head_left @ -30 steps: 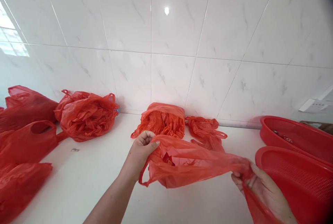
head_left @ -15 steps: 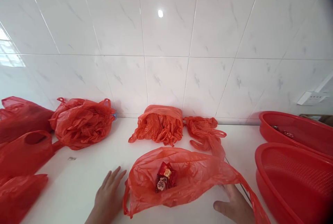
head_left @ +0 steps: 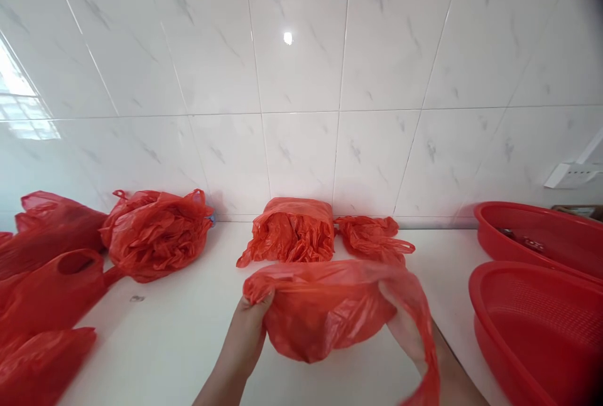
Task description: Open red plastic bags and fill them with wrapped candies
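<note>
Over near part of table (head_left: 155, 343): red bag (head_left: 320, 324) betw. both hands. L hand (head_left: 253, 318) pinches one end; R hand (head_left: 401, 319) at other, fingers veiled by film, can't tell how closed. Spread prob. keeps rim taut. Film thin, creased, translucent, sagging mid; strap (head_left: 429, 346) dangles R. Beyond, by wall (head_left: 301, 161): stuffed red bundle (head_left: 294, 233).

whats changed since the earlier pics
The left hand, free half a second ago, again grips the left end of the thin red plastic bag; the right hand is partly behind its right end. The bag's near side has risen, hiding the shiny wrapped packets. The red oval plastic baskets and crumpled red plastic bags by the wall stayed put.
</note>
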A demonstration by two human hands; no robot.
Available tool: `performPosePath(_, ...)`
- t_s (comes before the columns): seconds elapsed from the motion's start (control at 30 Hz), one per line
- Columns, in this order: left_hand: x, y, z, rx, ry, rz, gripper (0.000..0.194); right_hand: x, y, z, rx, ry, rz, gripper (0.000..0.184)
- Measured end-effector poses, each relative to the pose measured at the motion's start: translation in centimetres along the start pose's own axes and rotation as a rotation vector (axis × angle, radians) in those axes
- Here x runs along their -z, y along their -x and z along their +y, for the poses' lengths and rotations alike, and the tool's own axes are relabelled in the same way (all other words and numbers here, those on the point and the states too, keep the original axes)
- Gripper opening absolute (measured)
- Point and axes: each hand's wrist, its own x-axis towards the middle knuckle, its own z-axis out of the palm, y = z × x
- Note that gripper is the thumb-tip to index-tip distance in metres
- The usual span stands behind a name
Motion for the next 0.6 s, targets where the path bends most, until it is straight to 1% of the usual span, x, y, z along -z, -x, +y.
performPosePath(0.07,-0.3,-0.1,0.8,0.011,0.087,-0.044,0.039,0.1,-0.3,-0.7,-0.082,-0.154,0.073,0.03)
performPosePath(0.13,-0.5,-0.2,0.9,0.052,0.104,-0.096,0.033,0.2,-0.5,-1.1,-0.157,-0.244,0.119,0.025)
performPosePath(0.2,-0.4,-0.2,0.7,0.099,0.095,-0.138,0.03,0.3,-0.8,-1.1,-0.189,-0.312,0.105,0.016)
performPosePath(0.27,-0.1,-0.2,0.2,0.138,0.079,-0.169,0.03,0.4,-1.0,-0.9,-0.182,-0.39,0.079,0.01)
performPosePath(0.37,0.4,-0.2,-0.3,0.129,-0.003,-0.187,0.023,0.8,-1.1,-0.7,-0.147,-0.47,0.01,0.016)
performPosePath(0.4,0.5,-0.2,-0.2,0.103,-0.068,-0.178,0.02,1.0,-1.1,-0.7,-0.138,-0.448,-0.026,0.017)
performPosePath(0.47,0.7,-0.2,0.3,0.049,-0.239,-0.142,0.014,1.4,-1.0,-1.0,-0.13,-0.319,-0.119,0.018)
performPosePath(0.53,0.5,-0.2,1.1,0.014,-0.407,-0.117,0.008,1.4,-0.6,-1.8,-0.15,-0.105,-0.226,0.021)
performPosePath(0.6,0.0,-0.3,2.0,-0.006,-0.526,-0.118,0.005,0.9,0.1,-2.8,-0.202,0.147,-0.295,0.029)
